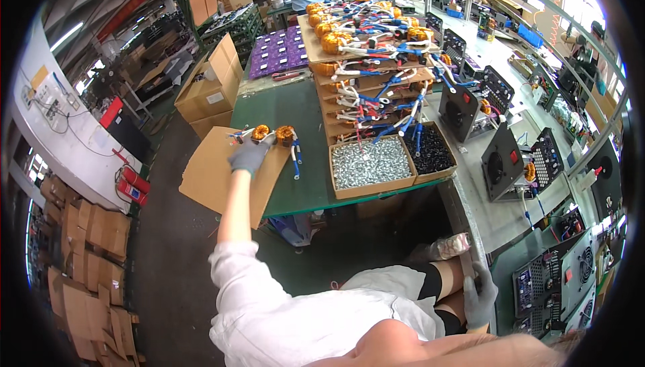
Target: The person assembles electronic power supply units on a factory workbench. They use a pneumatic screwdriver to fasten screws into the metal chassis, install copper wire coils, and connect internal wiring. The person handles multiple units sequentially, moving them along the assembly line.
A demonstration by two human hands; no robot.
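Left hand [250, 156]: gloved in grey, placed over a cardboard sheet [205, 175] at the near left side of the green counter [285, 108]. The fingers are at two copper-wound coils; whether they are clamped on either one or only touching cannot be told. The first coil [261, 132] is directly at the fingertips. The second coil [285, 134] is just to the right of the fingers, and its blue and white leads [296, 160] extend toward the near side over the counter.

Right hand [480, 298]: gloved in grey, lowered beside the person's leg [451, 278], well apart from the coils. The fingers are extended, with the thumb apart from them, and no item is visible between them.

Surroundings, relative to the left fingers: to the right, a tray of silver screws [371, 163] adjoins a tray of black screws [430, 148]. Beyond these trays, a tiered cardboard stack [330, 113] carries further wired coils. Ahead lies a purple panel [277, 54]. Ahead and to the left is an open cardboard box [205, 98]
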